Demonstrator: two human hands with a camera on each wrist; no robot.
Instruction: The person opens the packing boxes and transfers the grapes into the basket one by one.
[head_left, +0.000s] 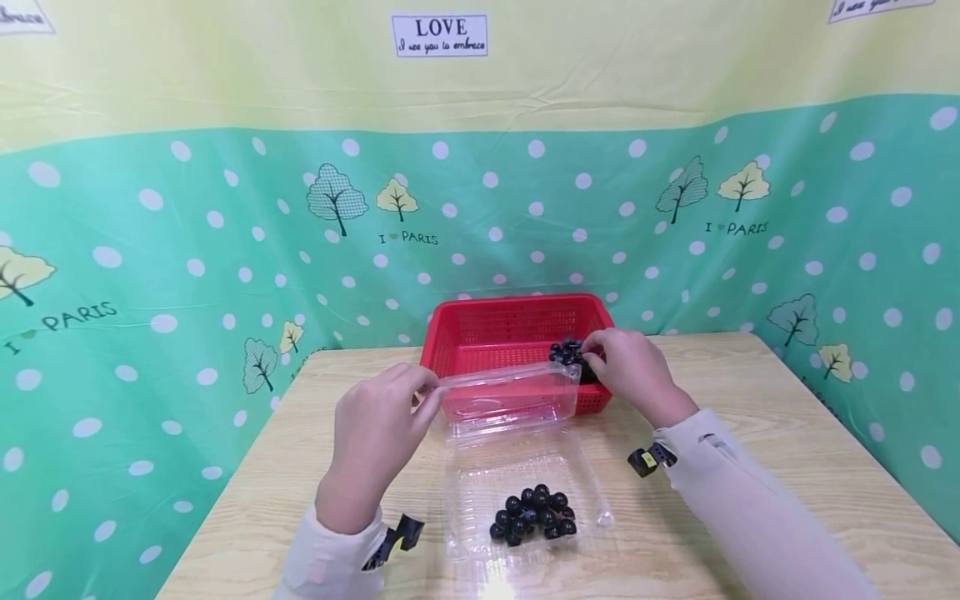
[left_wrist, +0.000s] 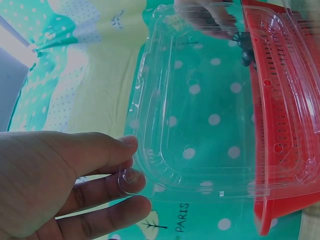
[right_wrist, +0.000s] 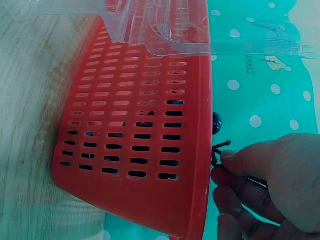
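Note:
My left hand (head_left: 378, 437) pinches the corner tab of a clear plastic clamshell lid (left_wrist: 200, 190) between thumb and fingers, holding it raised. The lid is hinged to a clear box base (head_left: 471, 500), where a bunch of black grapes (head_left: 534, 515) lies near the front. At the right end of the red basket (head_left: 517, 302), my right hand (head_left: 637, 375) pinches the stem (right_wrist: 218, 152) of another black grape bunch (head_left: 566, 352). That bunch is at the basket's rim level, its lower part hidden behind the basket wall and lid.
The basket stands at the back of the wooden table (head_left: 300, 467), close to the dotted green curtain (head_left: 517, 217). The raised lid overlaps the basket's front wall in the head view. Small dark cameras are strapped at both sleeve cuffs.

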